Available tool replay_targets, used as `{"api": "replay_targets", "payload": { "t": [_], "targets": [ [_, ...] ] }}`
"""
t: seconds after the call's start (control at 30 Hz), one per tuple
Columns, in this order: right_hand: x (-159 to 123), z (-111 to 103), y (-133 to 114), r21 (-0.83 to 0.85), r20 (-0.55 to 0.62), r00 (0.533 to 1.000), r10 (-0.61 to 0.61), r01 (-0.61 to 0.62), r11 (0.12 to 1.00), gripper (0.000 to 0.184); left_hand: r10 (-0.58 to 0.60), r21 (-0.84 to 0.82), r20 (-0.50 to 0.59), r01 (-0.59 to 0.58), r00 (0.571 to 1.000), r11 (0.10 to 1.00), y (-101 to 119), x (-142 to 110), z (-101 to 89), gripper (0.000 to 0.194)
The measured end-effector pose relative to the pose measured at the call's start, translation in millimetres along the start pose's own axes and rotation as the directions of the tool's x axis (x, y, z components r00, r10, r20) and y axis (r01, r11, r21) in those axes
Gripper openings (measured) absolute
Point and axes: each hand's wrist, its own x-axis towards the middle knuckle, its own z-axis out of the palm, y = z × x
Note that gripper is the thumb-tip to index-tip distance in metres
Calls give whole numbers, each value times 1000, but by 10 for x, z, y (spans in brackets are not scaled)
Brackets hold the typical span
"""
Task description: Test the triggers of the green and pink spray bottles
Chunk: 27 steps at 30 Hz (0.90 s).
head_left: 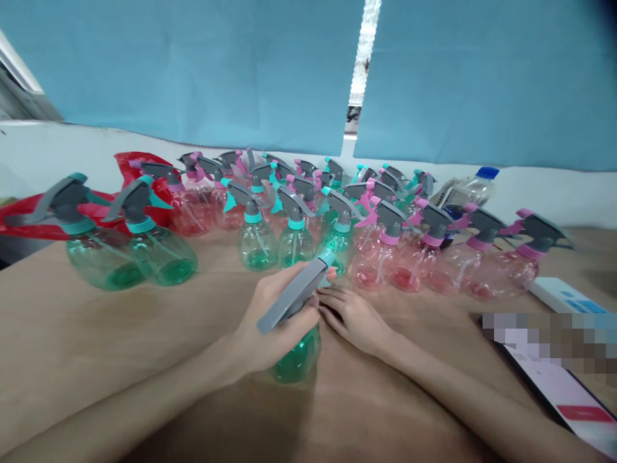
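My left hand [270, 315] is wrapped around the neck of a green spray bottle [299, 360] with a grey trigger head and a turquoise nozzle. The bottle stands a little tilted near the front of the table, its nozzle pointing away to the upper right. My right hand [359, 319] lies just right of it, fingers stretched toward the bottle; whether the fingertips touch it is hidden. Right behind my hands stand more green spray bottles [256, 243] with turquoise collars. A row of pink spray bottles [371, 267] continues to the right.
Two green spray bottles [164, 257] stand at the left, before a red plastic bag [139, 167]. Several more bottles crowd the back by the wall. A clear bottle with a blue cap [486, 172] leans there. A phone or tablet [554, 386] and a white box [569, 296] lie at right.
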Motion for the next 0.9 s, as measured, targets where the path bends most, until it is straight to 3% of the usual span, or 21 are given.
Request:
{"api": "replay_targets", "payload": {
  "t": [0.23, 0.43, 0.63, 0.77, 0.9],
  "targets": [
    [9, -21, -12, 23, -7, 1000, 17, -17, 1000, 32, -2, 39, -2, 2, 1000, 999, 53, 35, 11, 35],
    [9, -26, -6, 35, 5, 1000, 22, -22, 999, 32, -5, 99, 23, 2, 1000, 995, -11, 42, 25, 42],
    [-3, 6, 34, 35, -10, 1000, 4, -4, 999, 32, 26, 48, 12, -27, 1000, 999, -41, 39, 81, 56],
    [-4, 5, 36, 27, -9, 1000, 7, -7, 1000, 31, 1, 45, 38, -3, 999, 999, -19, 66, 21, 57],
    [-3, -5, 30, 13, -8, 1000, 6, -6, 1000, 32, 2, -21, -12, -2, 1000, 1000, -80, 193, -108, 49]
  ]
}}
